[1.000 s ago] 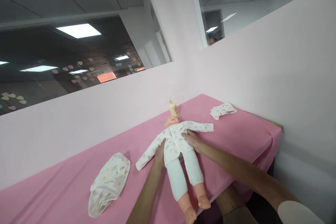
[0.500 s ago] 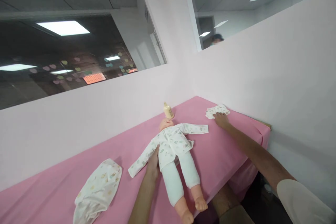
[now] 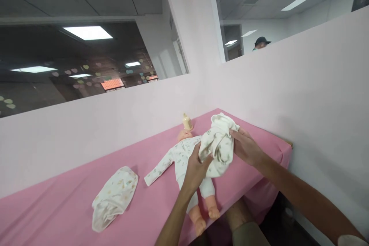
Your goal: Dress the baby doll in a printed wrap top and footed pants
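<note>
Both hands hold a bunched white baby garment (image 3: 220,146) with a small print, raised above the doll. My left hand (image 3: 197,169) grips its lower left side, while the fingers of my right hand (image 3: 246,146) pinch its upper right edge. Beneath lies a baby doll (image 3: 184,134) on its back, head toward the wall and bare feet near the table's front edge. It wears a white printed jacket (image 3: 183,155) and pale leggings (image 3: 208,187). The garment and my left forearm hide the doll's far sleeve and part of its torso and legs.
A pink cloth (image 3: 66,203) covers the table in the corner. Behind the doll's head stands a yellowish baby bottle (image 3: 187,123). A crumpled white printed cloth (image 3: 115,198) lies at left. Walls with windows border two sides; a person in a cap (image 3: 261,42) shows beyond the right one.
My right hand has lifted the garment from the table's far right and brought it over the doll. My left hand has left the doll's side and taken hold of the garment too.
</note>
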`<state>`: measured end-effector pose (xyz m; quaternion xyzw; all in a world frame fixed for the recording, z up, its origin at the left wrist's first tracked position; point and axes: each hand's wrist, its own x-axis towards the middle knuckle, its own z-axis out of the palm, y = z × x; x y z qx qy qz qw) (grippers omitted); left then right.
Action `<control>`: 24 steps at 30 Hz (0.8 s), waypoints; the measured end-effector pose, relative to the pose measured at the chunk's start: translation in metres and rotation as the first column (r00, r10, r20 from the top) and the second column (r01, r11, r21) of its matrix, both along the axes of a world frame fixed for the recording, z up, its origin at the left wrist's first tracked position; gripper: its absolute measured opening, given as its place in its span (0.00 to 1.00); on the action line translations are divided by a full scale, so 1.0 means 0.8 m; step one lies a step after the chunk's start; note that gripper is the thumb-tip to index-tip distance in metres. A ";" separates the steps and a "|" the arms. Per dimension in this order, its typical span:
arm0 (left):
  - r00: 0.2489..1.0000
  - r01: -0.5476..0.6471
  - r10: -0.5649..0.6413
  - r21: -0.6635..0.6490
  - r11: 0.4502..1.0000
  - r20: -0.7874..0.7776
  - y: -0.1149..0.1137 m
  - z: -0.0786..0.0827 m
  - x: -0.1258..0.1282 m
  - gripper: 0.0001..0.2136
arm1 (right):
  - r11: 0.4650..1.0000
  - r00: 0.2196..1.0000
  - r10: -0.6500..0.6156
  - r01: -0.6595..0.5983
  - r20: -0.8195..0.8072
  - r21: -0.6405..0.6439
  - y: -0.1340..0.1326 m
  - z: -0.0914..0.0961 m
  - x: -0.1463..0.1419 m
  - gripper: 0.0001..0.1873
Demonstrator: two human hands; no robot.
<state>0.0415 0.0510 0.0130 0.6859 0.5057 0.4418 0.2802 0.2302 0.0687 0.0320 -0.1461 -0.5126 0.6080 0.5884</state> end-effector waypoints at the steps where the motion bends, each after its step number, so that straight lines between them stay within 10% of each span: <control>1: 1.000 0.029 -0.029 -0.013 0.999 0.011 -0.009 0.008 0.001 0.24 | 1.000 1.000 0.016 -0.016 0.003 -0.018 -0.015 0.003 0.004 0.19; 6: 0.980 0.021 0.017 -0.183 0.983 0.200 -0.070 0.030 -0.047 0.19 | 0.955 0.952 -0.261 0.278 0.160 -0.100 -0.041 -0.037 0.046 0.19; 11: 0.832 -0.051 0.169 -0.231 0.972 0.528 -0.120 0.032 -0.085 0.27 | 0.823 0.676 -0.536 0.552 0.506 0.135 -0.064 -0.079 0.053 0.26; 16: 0.976 -0.064 0.126 -0.317 0.946 0.178 -0.141 0.057 -0.046 0.18 | 0.932 0.686 -0.270 0.011 0.676 0.362 -0.150 -0.031 0.014 0.38; 18: 0.997 0.000 0.025 -0.312 0.950 0.077 -0.150 0.069 -0.033 0.13 | 0.936 0.656 -0.142 -0.154 0.741 0.316 -0.171 -0.010 0.004 0.27; 21: 0.999 0.049 -0.045 -0.275 0.960 0.020 -0.163 0.078 -0.037 0.16 | 0.970 0.710 0.002 -0.171 0.704 0.170 -0.171 -0.001 0.003 0.05; 24: 0.994 0.101 -0.109 -0.314 0.944 -0.008 -0.173 0.079 -0.060 0.21 | 0.992 0.853 0.083 -0.119 0.516 0.037 -0.154 -0.006 0.015 0.07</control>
